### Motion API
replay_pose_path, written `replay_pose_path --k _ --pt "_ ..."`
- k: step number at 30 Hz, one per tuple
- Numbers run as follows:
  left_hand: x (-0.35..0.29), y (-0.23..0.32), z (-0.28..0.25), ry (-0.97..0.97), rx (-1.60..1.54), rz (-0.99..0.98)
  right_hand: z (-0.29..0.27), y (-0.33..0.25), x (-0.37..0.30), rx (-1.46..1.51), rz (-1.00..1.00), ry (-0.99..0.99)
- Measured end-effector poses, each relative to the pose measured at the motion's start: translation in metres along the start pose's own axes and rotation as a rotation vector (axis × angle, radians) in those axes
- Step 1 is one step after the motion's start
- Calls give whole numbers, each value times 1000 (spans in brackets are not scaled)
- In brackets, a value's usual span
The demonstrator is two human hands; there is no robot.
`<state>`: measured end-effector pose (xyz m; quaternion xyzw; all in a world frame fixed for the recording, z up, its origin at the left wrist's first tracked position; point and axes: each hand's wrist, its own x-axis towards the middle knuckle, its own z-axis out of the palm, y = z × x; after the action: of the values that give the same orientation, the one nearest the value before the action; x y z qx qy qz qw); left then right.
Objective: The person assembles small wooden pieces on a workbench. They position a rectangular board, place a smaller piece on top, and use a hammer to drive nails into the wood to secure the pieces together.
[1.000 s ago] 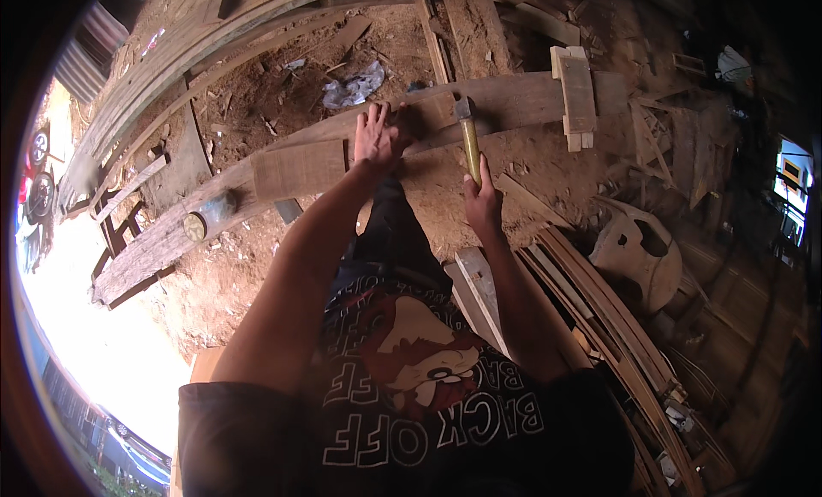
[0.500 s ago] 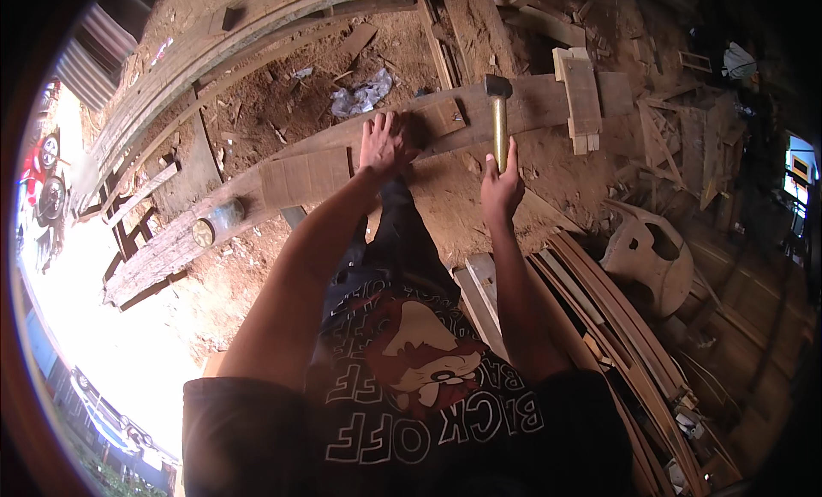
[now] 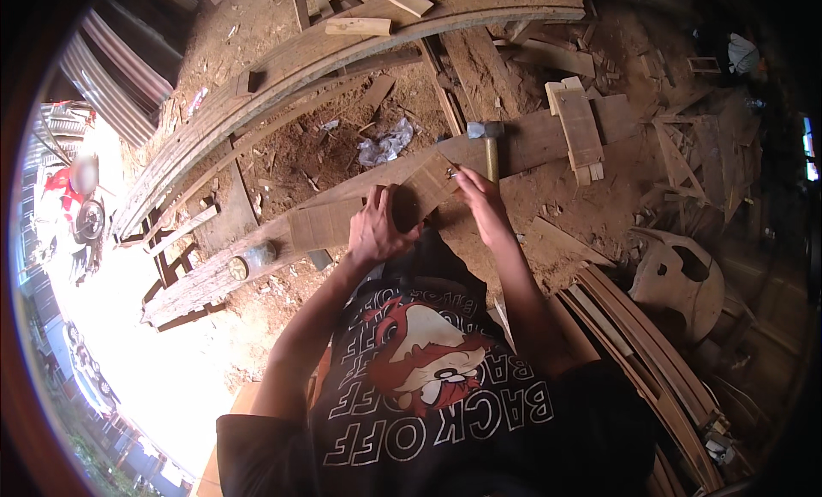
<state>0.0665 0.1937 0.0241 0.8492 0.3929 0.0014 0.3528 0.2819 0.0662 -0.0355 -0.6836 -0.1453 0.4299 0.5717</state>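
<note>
A short wooden board point(image 3: 432, 182) is tilted across a long plank bench in front of me. My left hand point(image 3: 377, 230) is closed on its near-left end, fingers curled over the wood. A small shiny nail point(image 3: 451, 173) shows at the far-right end of the board. The fingertips of my right hand point(image 3: 485, 208) are pinched at that nail, though they partly hide it. Just beyond my right hand, a hammer point(image 3: 486, 130) with a dark head and yellowish handle lies on the bench. Left of my left hand, another flat board point(image 3: 324, 226) rests on the bench.
The long plank bench point(image 3: 535, 146) carries a glass jar point(image 3: 255, 259) at its left and joined wood pieces point(image 3: 575, 129) at its right. Beyond runs a second long bench point(image 3: 479, 2). Crumpled plastic point(image 3: 387, 142) lies on the sawdust-strewn ground. Stacked strips point(image 3: 638, 326) stand at the right.
My right hand has put down the hammer and moved left to the short board's end. The short board has turned to a steeper angle, and my left hand has shifted onto its near end.
</note>
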Motion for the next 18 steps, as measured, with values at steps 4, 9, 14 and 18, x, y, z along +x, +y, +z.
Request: replay_pose_path --k 4,9,14,18 --pt "1 5 -4 25 24 -77 22 -31 19 170 147 -180" --pt "3 7 -2 79 56 -121 21 -38 34 41 146 -208" --pt "7 9 2 113 4 -138 23 -49 39 171 205 -175" --pt "10 9 4 200 -48 -118 21 -50 43 412 210 -303"
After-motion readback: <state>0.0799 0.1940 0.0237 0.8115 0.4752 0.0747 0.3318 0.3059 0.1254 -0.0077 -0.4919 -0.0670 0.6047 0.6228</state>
